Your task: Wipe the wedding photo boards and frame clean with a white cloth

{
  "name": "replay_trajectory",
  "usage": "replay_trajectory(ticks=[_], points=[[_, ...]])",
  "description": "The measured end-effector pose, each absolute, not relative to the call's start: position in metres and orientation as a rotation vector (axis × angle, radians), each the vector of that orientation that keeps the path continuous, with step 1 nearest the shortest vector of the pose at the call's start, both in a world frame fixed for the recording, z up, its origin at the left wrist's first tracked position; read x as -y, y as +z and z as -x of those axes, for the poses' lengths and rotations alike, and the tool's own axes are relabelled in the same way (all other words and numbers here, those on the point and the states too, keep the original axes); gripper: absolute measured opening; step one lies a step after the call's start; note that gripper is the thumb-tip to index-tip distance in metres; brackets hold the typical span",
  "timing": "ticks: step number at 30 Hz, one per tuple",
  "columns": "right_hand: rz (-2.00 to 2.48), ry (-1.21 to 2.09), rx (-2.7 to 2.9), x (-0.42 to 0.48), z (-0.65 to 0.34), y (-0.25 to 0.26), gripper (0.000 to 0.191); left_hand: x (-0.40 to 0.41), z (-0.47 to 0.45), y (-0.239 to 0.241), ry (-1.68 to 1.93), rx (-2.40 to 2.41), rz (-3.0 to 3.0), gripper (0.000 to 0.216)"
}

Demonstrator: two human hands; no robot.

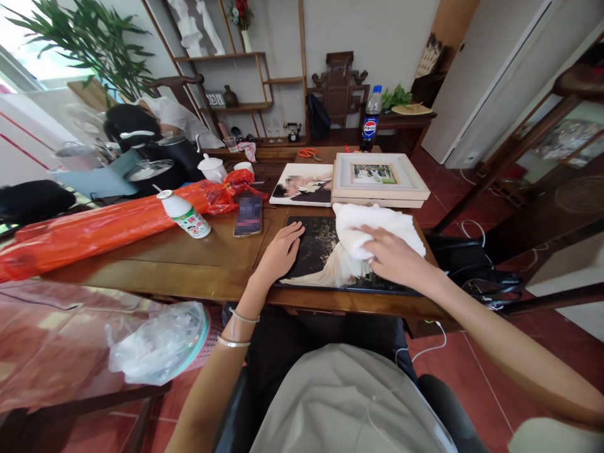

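A dark photo print (317, 251) with a pale flowing dress in it lies flat at the table's front edge. My left hand (282, 251) rests on its left side, fingers stretched out and holding nothing. My right hand (394, 255) grips a bunched white towel (384, 220) and presses it onto the print's right part. The towel hides the print's upper right area. Just behind the print sit a light-coloured photo panel (302, 182) and a stack of pale frames (418, 179), the top one showing a small framed picture.
To the left are a phone (248, 216), a white bottle (185, 214) and a long red plastic-wrapped bundle (104, 217). Farther back stand a cola bottle (370, 119), orange-handled scissors (309, 153) and a white lidded pot (212, 168). A lined bin (160, 343) is below; another person leans at the far left.
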State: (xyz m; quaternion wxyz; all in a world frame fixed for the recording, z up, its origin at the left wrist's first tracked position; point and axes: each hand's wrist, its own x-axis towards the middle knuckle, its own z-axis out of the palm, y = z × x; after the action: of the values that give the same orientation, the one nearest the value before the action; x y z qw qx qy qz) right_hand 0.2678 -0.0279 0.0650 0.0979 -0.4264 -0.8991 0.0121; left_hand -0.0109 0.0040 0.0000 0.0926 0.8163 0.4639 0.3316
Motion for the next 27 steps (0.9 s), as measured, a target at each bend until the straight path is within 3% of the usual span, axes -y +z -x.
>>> replay_trajectory(ticks=[6, 11, 16, 21, 27], points=[[1.121, 0.296, 2.824, 0.107, -0.267, 0.082, 0.038, -0.003, 0.009, 0.002, 0.982, -1.394, -2.426, 0.038], [1.089, 0.339, 2.843, 0.099, -0.270, 0.084, 0.035, -0.003, 0.010, 0.003, 0.968, -1.392, -2.445, 0.038], [1.183, 0.233, 2.733, 0.041, -0.279, 0.076, 0.035, -0.005, 0.012, 0.000, 0.963, -1.375, -2.456, 0.038], [1.299, -0.079, 2.653, -0.013, -0.292, 0.058, 0.030, -0.006, 0.013, -0.001, 0.983, -1.371, -2.445, 0.038], [1.241, -0.096, 2.648, -0.003, -0.297, 0.053, 0.031, -0.004, 0.011, -0.001, 0.989, -1.396, -2.419, 0.038]])
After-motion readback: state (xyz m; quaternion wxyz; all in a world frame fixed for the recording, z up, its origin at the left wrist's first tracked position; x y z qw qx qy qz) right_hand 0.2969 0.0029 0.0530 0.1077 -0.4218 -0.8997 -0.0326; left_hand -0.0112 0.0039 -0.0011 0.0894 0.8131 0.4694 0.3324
